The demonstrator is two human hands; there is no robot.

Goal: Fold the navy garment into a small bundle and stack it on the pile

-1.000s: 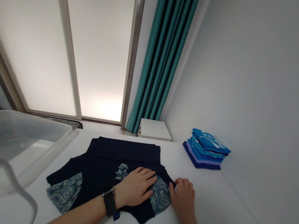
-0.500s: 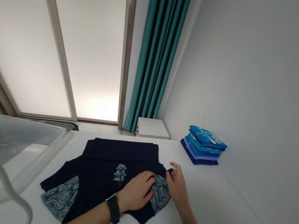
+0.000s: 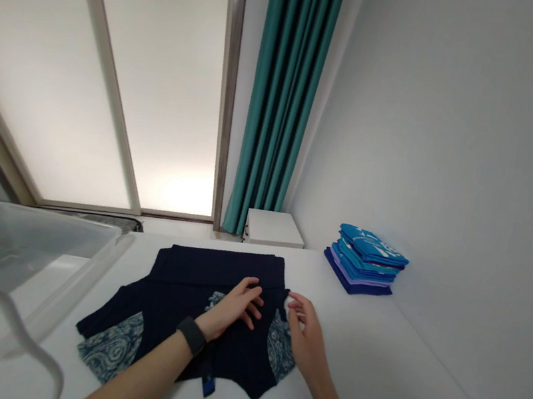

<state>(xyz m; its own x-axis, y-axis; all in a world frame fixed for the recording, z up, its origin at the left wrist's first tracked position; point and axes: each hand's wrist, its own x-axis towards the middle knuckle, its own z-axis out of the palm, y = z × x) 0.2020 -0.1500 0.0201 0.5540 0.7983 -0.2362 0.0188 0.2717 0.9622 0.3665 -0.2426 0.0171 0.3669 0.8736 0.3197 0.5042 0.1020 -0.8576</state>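
Observation:
A dark navy shirt (image 3: 247,351) with blue-and-pale swirl-patterned panels lies spread on the white table, its far part folded into a flat band. Over its middle is my left hand (image 3: 235,306), wearing a dark watch, its fingers apart and holding nothing; it partly covers a small patterned decoration (image 3: 215,299). My right hand (image 3: 306,337) is at the shirt's right edge, beside the patterned sleeve panel, with thumb and fingers closed in on the dark cloth edge. The left sleeve (image 3: 115,344) lies stretched out to the side.
A stack of folded blue and purple clothes (image 3: 365,262) stands at the back right, near the wall. On the left is a clear plastic bin (image 3: 82,278), with a pale curved bar (image 3: 18,325) in front. A white cabinet (image 3: 275,228) stands behind the table (image 3: 371,371).
My left hand has lifted off the right panel and shifted up and left. My right hand has moved slightly left, and the right sleeve now sits further in.

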